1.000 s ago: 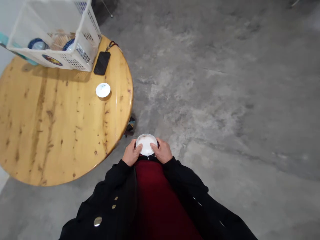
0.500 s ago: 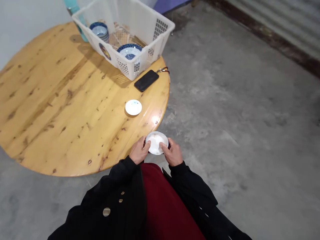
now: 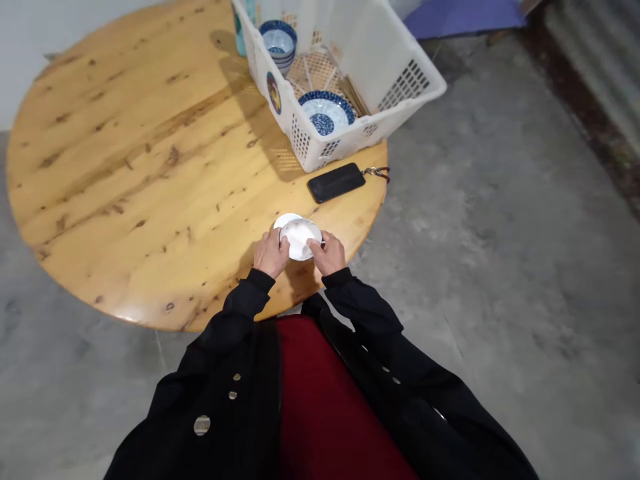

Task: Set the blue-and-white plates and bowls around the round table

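Between my hands is a small white dish [image 3: 301, 241], gripped at its two sides with the thumbs over its face. My left hand [image 3: 271, 253] is closed on its left edge, and my right hand [image 3: 329, 253] is closed on its right edge. Behind it, a second small white dish [image 3: 286, 219] is mostly covered, with only its far rim showing. Whether the two dishes touch, I cannot tell. Both hands are over the near edge of the round wooden table [image 3: 135, 200].
A white plastic basket [image 3: 320, 150] stands at the table's far right, holding stacked blue-and-white bowls [image 3: 279, 47], a blue-rimmed plate [image 3: 327, 113] and thin sticks [image 3: 354, 95]. A black phone [image 3: 337, 183] with a cord lies before it. Something turquoise [image 3: 240, 33] stands behind the basket.
My hands have carried the held dish forward from the table's edge to the other dish, now partly covering it. The camera view has shifted, so the basket and phone appear farther right.
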Demonstrator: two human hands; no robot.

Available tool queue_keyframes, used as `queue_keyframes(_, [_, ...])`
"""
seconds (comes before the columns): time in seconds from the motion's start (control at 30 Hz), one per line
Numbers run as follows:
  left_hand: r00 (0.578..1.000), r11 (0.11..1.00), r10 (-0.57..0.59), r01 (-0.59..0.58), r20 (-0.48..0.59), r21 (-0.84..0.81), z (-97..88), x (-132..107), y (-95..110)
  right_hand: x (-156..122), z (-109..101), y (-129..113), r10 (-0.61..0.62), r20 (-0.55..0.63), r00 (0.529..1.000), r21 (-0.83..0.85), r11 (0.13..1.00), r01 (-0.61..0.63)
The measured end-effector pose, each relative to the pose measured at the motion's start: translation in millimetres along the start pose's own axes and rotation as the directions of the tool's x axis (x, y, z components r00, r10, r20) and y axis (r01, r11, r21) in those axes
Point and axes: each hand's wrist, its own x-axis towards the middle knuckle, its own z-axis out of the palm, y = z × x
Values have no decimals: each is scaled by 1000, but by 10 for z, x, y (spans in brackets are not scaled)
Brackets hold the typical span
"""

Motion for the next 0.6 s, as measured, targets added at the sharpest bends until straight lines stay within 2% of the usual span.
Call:
queue_keyframes(0.13, [992, 993, -113, 111, -50, -32, 64, 128, 6, 279, -6, -5, -44, 112, 993, -147, 987, 60])
queue_keyframes(0.3, [975, 980, -196, 192, -101, -45, 167, 221, -7, 496, -19, -95, -61, 262, 963, -272, 953, 135])
queue_keyframes(0.43, [945, 963, -268, 264, -186, -43, 282, 285, -54, 609, -49, -180, -79, 361, 929, -282, 941, 190])
queue_keyframes(0.6, [911, 951, -306, 304, -277, -50, 416, 301, -99, 675, -104, -204, -130, 414, 901, -218, 947, 237])
